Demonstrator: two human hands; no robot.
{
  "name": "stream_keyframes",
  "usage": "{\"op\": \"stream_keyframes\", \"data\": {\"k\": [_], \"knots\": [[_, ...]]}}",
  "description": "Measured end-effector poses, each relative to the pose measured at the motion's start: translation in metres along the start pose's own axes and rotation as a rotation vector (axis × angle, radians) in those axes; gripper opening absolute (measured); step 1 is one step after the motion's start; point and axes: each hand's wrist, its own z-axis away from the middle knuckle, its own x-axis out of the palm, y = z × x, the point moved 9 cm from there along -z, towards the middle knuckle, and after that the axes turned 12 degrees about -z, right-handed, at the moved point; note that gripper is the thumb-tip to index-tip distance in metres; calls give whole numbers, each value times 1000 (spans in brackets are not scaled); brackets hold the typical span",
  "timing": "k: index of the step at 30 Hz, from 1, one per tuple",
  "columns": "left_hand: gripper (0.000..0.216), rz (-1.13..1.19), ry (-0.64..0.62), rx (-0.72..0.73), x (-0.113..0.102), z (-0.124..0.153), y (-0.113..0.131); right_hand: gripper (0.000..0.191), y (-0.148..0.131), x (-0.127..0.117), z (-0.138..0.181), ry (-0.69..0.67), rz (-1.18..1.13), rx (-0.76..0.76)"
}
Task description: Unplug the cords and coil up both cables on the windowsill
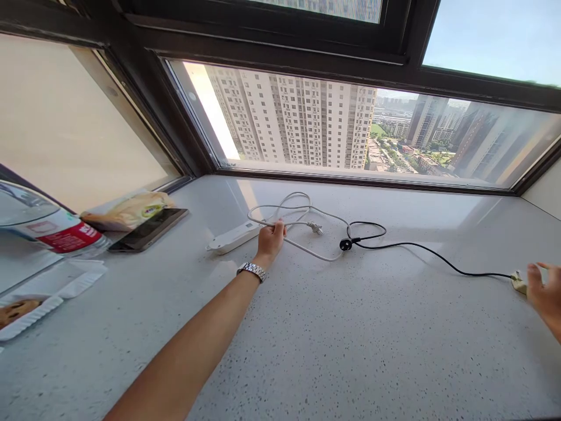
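My left hand (270, 241), with a silver watch at the wrist, is closed on the white cord (323, 255) beside a white power strip (234, 237). The cord lies in loose loops, and its white plug (315, 228) rests just right of that hand. At the right edge of the view, my right hand (543, 289) is closed around a cream-coloured socket block (519, 283), mostly hidden by the hand and partly cut off. From this block a black cord (421, 247) runs left to a round black plug (346, 244), which touches the white cord.
A speckled white sill (333, 339) spreads below a dark-framed window (307, 178). On the left lie a clear bottle with a red label (65, 234), a dark phone (149, 231), a food packet (127, 211) and a white tray (81, 279) with a cookie (18, 311).
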Motion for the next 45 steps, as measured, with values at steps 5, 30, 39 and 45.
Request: {"op": "stream_keyframes", "data": {"k": [5,30,39,45], "knots": [[45,-23,-61,51,3,12,0,33,-197,121,42,-304,-205,-304],[52,-123,-190,-8,29,29,1,25,-172,227,17,-286,-1087,775],[60,36,-258,-120,33,32,0,27,-207,262,23,-447,-573,536],[37,83,-513,-49,59,52,16,34,-250,276,41,-638,-470,322]]}}
